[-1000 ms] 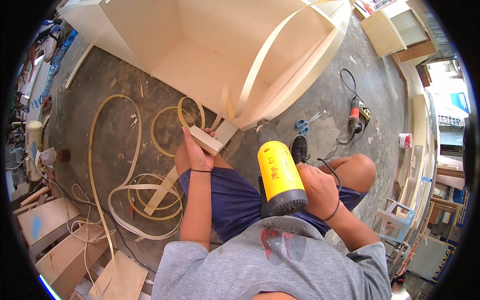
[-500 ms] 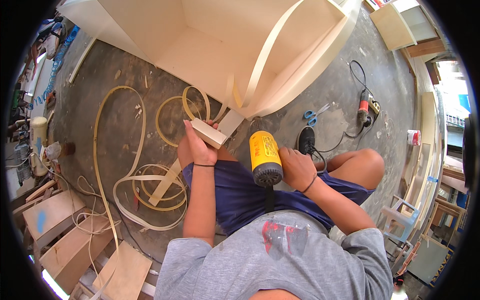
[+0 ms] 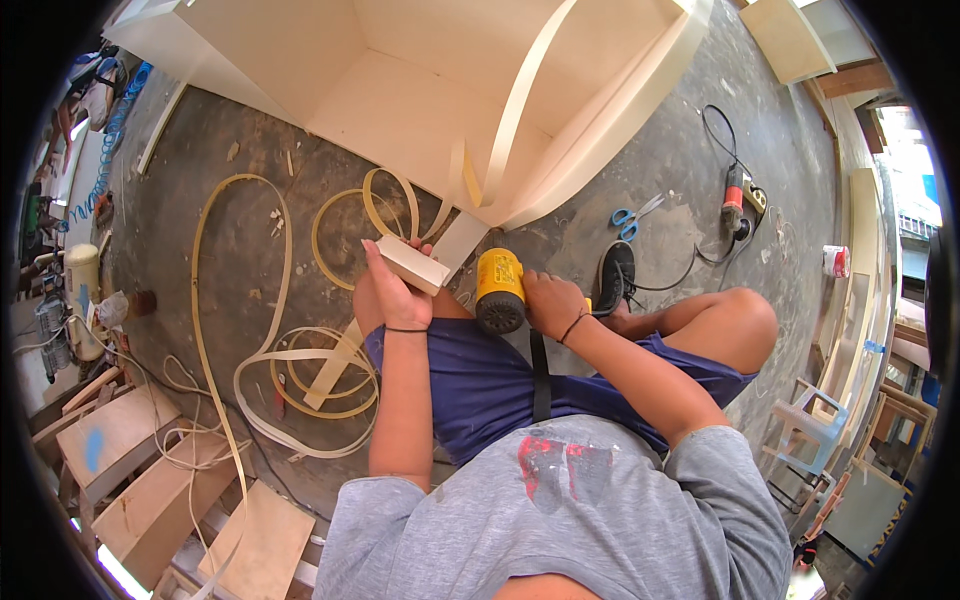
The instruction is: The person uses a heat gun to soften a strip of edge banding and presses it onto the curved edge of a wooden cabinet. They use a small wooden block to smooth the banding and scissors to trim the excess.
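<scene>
My right hand (image 3: 556, 304) is wrapped round the handle of a yellow heat gun (image 3: 499, 278), whose black rear end is turned toward me. Its nozzle is hidden beneath the body, near the lower corner of a large cream cabinet (image 3: 440, 125). In my left hand (image 3: 399, 302) rests a small pale rectangular block (image 3: 413, 265), held between thumb and fingers. A long cream edge-banding strip (image 3: 523, 88) arches across the cabinet's open front and loops down beside that corner. Just beyond the block, a flat pale board (image 3: 463, 240) juts out from under the cabinet.
Coils of edge banding (image 3: 305, 385) lie on the floor to my left. Blue-handled scissors (image 3: 628, 224) and a red corded power tool (image 3: 733, 198) lie to the right. Wooden boards (image 3: 165, 500) are piled at lower left, and a pale blue plastic stool (image 3: 812, 425) stands at right.
My right hand has drawn the heat gun left and tilted it, so its body looks shorter. The left hand with the block stays nearly still.
</scene>
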Demonstrator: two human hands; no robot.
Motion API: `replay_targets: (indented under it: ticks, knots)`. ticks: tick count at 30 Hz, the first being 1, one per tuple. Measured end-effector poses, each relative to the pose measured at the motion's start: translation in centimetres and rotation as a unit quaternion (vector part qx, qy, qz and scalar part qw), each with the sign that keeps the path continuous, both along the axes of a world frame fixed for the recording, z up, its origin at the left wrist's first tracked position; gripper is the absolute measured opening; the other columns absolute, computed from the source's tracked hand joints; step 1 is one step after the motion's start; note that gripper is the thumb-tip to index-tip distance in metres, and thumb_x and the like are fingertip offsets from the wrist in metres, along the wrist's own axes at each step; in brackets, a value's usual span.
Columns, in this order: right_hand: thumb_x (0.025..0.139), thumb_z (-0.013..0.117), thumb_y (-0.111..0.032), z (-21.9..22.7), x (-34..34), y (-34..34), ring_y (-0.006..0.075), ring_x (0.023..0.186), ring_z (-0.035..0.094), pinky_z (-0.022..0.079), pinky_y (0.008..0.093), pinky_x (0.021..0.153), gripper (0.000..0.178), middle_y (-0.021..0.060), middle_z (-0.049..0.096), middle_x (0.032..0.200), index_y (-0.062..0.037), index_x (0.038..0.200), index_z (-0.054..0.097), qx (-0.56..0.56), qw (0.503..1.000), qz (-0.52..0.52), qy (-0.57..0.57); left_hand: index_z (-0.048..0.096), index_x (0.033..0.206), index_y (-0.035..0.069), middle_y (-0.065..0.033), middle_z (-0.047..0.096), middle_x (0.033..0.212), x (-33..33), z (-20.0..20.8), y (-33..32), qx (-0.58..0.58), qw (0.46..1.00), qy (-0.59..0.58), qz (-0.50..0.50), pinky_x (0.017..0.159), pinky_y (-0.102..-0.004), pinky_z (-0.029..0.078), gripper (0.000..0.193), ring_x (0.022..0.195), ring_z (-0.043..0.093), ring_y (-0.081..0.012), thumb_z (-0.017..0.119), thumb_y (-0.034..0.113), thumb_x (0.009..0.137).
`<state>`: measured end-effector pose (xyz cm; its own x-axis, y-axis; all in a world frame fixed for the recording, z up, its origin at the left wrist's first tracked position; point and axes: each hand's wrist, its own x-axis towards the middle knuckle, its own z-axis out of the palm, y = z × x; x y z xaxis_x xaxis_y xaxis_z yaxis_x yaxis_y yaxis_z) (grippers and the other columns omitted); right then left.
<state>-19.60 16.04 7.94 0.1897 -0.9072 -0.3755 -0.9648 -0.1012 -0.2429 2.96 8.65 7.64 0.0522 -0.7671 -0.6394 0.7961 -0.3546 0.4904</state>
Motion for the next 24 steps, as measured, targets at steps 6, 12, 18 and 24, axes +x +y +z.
replay_targets:
  ticks: [6, 12, 18, 24]
  knots:
    - [0.078, 0.061, -0.014, -1.5, 0.1, -0.5, 0.0342, 0.082, 0.066, 0.053, 0.0426, 0.07, 0.027, 0.0185, 0.065, 0.089, -0.0018, 0.1, 0.05, 0.025, 0.999, -0.017, -0.01, 0.048, 0.106, 0.012, -0.0072, 0.059, 0.092, -0.1, 0.0, 0.0, -0.003, 1.0, -0.004, 0.0, 0.075, -0.0398, 0.049, 0.058, 0.084, 0.059, -0.0226, 0.05, 0.066, 0.087]
    - [0.081, 0.061, -0.018, -0.8, 0.1, -0.5, 0.0314, 0.084, 0.066, 0.054, 0.0415, 0.071, 0.026, 0.0156, 0.065, 0.088, -0.0023, 0.099, 0.052, 0.032, 0.999, -0.026, -0.007, 0.048, 0.106, 0.012, -0.0074, 0.059, 0.092, 0.0, -0.4, -0.1, -0.011, 1.0, 0.002, -0.005, 0.076, -0.04, 0.049, 0.058, 0.083, 0.059, -0.0229, 0.05, 0.066, 0.087]
    - [0.077, 0.064, -0.018, 3.2, -0.9, 0.8, 0.0319, 0.084, 0.065, 0.053, 0.0421, 0.071, 0.028, 0.0148, 0.063, 0.087, -0.0036, 0.097, 0.05, -0.015, 0.999, -0.016, -0.037, 0.05, 0.104, 0.01, -0.008, 0.059, 0.091, 0.0, -0.8, -0.4, -0.001, 1.0, -0.001, 0.001, 0.076, -0.0395, 0.049, 0.058, 0.083, 0.059, -0.0238, 0.05, 0.066, 0.087]
    - [0.074, 0.065, -0.015, 8.2, -1.0, 1.9, 0.0289, 0.082, 0.064, 0.052, 0.0393, 0.066, 0.027, 0.0128, 0.062, 0.085, -0.0043, 0.094, 0.05, -0.051, 0.998, -0.006, -0.037, 0.05, 0.103, 0.008, -0.0086, 0.059, 0.09, -0.4, -1.0, -0.9, -0.006, 1.0, 0.001, 0.001, 0.074, -0.0395, 0.05, 0.058, 0.082, 0.059, -0.0244, 0.048, 0.064, 0.089]
